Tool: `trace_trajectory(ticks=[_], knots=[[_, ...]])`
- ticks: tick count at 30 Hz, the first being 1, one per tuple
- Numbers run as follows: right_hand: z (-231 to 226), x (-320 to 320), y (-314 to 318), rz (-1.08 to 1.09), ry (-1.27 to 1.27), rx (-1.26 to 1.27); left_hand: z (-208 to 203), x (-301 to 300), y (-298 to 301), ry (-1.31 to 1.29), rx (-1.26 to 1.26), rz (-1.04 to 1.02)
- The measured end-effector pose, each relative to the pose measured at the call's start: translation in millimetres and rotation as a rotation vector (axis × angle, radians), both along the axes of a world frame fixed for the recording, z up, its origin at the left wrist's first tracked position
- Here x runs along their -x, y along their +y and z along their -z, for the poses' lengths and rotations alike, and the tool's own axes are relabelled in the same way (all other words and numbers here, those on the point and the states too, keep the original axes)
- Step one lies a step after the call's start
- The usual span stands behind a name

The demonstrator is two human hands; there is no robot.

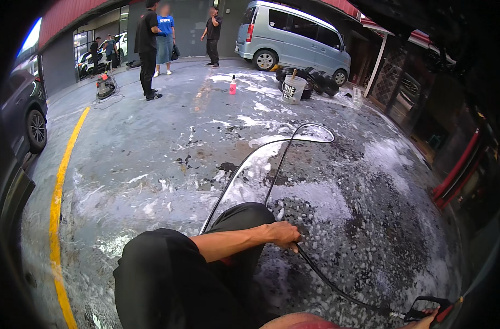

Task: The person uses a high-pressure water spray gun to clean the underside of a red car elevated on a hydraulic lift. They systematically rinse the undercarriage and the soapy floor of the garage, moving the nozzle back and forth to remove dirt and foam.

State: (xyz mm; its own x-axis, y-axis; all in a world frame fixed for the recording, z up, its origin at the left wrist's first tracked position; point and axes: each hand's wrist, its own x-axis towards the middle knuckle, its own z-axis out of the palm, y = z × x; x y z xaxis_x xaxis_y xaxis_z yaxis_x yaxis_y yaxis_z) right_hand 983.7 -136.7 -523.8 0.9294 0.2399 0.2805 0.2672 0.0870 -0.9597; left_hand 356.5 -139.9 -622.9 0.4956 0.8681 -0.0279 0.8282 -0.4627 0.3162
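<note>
Hose of thin black tubing, looped across foam-streaked grey floor, held in the curled left hand; black-and-red trigger gun gripped by wrapped fingers of the half-cropped right hand.

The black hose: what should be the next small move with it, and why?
Perhaps the left hand, which holds the black hose, should gently straighten it: it loops over itself on the foamy floor and might kink, while the right hand holds the spray gun.
</note>
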Motion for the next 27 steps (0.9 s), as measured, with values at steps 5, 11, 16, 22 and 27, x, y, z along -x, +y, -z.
trace_trajectory(ticks=[5,11,16,22,27], knots=[[-27,4,15,-0.198,0.118,-0.075,4,-10,14,-0.033,-0.011,0.056],[-16,54,2,-0.288,0.163,-0.358,-10,9,0,0.073,0.046,0.094],[-46,72,-24,-0.28,0.142,-0.51,0,1,17,-0.152,-0.15,0.121],[-54,62,-54,-0.071,0.171,-0.606,7,-11,25,-0.205,-0.175,0.095],[-73,82,-58,-0.133,0.077,-0.423,16,-17,31,-0.225,-0.157,0.12]])
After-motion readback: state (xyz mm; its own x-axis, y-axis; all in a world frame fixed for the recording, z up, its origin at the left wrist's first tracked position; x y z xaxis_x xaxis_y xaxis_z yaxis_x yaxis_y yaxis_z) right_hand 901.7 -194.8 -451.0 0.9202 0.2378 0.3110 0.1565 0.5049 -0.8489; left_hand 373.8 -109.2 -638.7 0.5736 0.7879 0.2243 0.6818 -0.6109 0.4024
